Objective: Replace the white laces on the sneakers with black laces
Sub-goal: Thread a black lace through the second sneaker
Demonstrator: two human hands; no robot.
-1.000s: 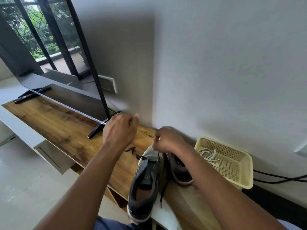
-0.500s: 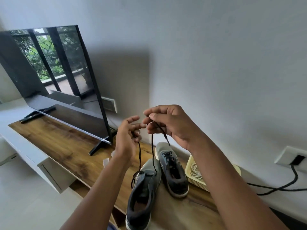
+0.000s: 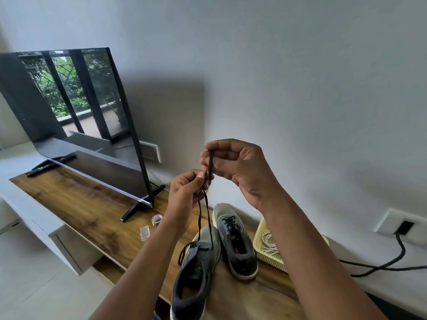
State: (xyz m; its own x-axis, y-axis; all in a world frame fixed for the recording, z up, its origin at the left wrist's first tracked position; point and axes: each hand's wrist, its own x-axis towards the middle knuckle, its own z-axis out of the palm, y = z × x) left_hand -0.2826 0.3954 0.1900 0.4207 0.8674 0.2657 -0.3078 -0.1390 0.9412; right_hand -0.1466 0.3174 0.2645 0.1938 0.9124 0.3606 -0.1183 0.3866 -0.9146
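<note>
Wooden TV stand [image 3: 76,204] is carrying both sneakers [image 3: 196,269]. Left hand [image 3: 184,195] and right hand [image 3: 235,167] are pinching the black lace [image 3: 209,218] ends together; strands are hanging straight down to the near sneaker's eyelets below.

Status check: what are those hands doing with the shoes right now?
Left hand and right hand both pinching black lace above near sneaker. Far sneaker already laced. Nothing in the way.

One head-worn wide-angle view looks forward and down from close behind the raised hands, facing the wall [image 3: 300,88], with the counter [image 3: 80,204] below and the television [image 3: 76,112] off to the left.
</note>
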